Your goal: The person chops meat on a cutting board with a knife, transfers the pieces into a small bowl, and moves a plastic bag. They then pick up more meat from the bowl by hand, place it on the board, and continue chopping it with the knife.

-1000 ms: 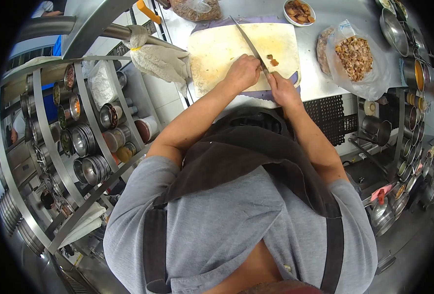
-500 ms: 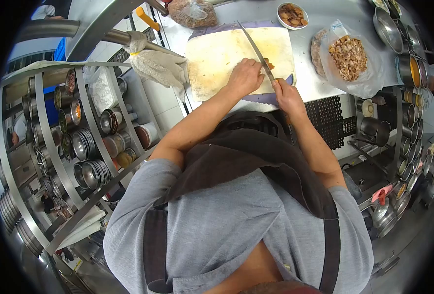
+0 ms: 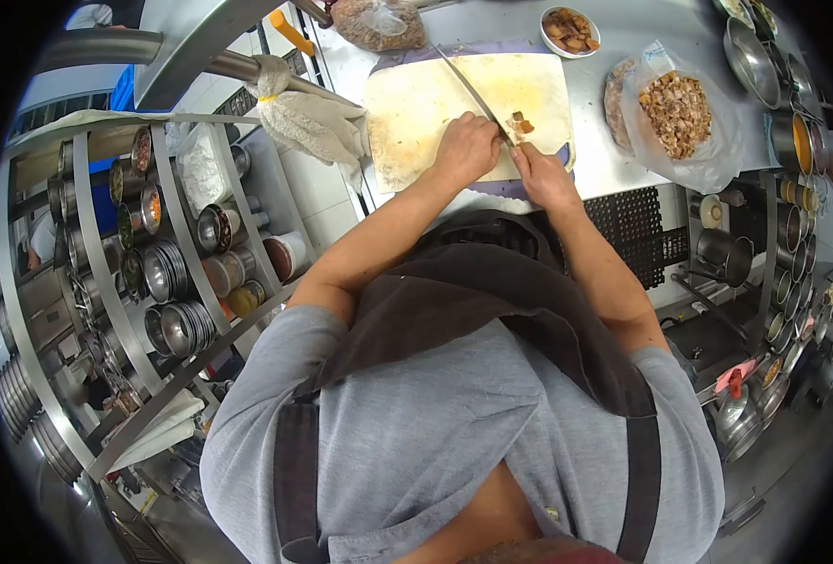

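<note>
A long knife (image 3: 473, 91) slants across the pale cutting board (image 3: 405, 117), its tip toward the far left. My right hand (image 3: 545, 177) is wrapped round its handle at the board's near right. Against the left side of the blade, my left hand (image 3: 468, 148) rests with fingers curled; whatever lies beneath them is hidden. Small brown cut pieces (image 3: 521, 123) lie on the board just right of the blade. Beyond the board stands a white bowl (image 3: 576, 55) of brown slices. To the right, an open plastic bag (image 3: 708, 172) holds many diced brown pieces (image 3: 675, 113).
A tied bag of brown food (image 3: 379, 26) sits at the counter's back left. Left of the board, a pale towel (image 3: 303, 122) hangs over a rail. Metal bowls (image 3: 753, 61) stand at far right, and a shelf rack (image 3: 85, 216) with several bowls is at left.
The knife handle and my right hand have shifted left, closer to my left hand. The brown pieces right of the blade show more clearly. The whole view has moved slightly.
</note>
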The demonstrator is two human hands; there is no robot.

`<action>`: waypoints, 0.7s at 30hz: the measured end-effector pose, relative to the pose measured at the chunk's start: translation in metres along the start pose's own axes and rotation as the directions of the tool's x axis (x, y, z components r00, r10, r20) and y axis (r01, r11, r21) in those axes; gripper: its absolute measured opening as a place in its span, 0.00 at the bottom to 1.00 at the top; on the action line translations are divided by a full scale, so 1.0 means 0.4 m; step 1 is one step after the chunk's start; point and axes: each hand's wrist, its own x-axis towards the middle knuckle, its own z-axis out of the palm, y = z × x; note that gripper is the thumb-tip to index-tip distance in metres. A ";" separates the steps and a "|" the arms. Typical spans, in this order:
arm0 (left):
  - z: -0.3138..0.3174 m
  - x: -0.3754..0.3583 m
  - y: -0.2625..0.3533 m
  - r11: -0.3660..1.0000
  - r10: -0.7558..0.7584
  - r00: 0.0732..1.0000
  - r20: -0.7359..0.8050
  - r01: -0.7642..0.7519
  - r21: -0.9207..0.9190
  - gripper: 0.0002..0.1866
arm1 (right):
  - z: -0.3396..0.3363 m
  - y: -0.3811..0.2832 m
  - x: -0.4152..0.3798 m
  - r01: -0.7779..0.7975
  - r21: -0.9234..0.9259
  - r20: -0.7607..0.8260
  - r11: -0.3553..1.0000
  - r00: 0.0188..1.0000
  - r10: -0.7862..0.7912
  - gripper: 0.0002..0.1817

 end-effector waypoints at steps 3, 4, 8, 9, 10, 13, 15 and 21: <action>-0.010 0.004 0.005 1.000 -0.017 1.000 -0.007 0.017 0.007 0.05 | -0.026 -0.001 -0.024 -0.036 0.070 0.000 0.997 0.999 0.036 0.18; -0.009 0.007 0.005 1.000 -0.020 1.000 -0.009 0.020 -0.010 0.06 | -0.036 0.003 -0.037 -0.070 0.148 -0.003 0.987 0.997 0.071 0.18; -0.003 0.066 0.019 0.990 0.107 0.992 -0.063 -0.111 -0.081 0.07 | -0.074 0.031 -0.063 -0.157 0.202 -0.066 0.967 0.983 0.173 0.18; 0.003 0.086 0.025 0.989 0.130 0.991 -0.013 -0.131 -0.074 0.07 | -0.080 0.040 -0.063 -0.183 0.208 -0.084 0.961 0.975 0.204 0.18; 0.010 0.098 0.038 0.988 0.136 0.991 -0.014 -0.137 -0.077 0.07 | -0.086 0.047 -0.061 -0.208 0.214 -0.103 0.954 0.967 0.234 0.18; 0.024 0.124 0.057 0.994 0.108 0.987 0.120 -0.111 0.021 0.07 | -0.096 0.046 -0.067 -0.253 0.213 -0.104 0.944 0.955 0.279 0.18; 0.032 0.139 0.049 0.997 0.051 0.993 0.109 -0.057 0.059 0.08 | -0.098 0.049 -0.067 -0.262 0.210 -0.112 0.942 0.951 0.290 0.18; -0.014 0.134 -0.059 0.852 -0.365 0.904 0.224 0.421 -0.310 0.11 | -0.057 0.039 -0.095 -0.277 0.131 -0.029 0.952 0.959 0.283 0.19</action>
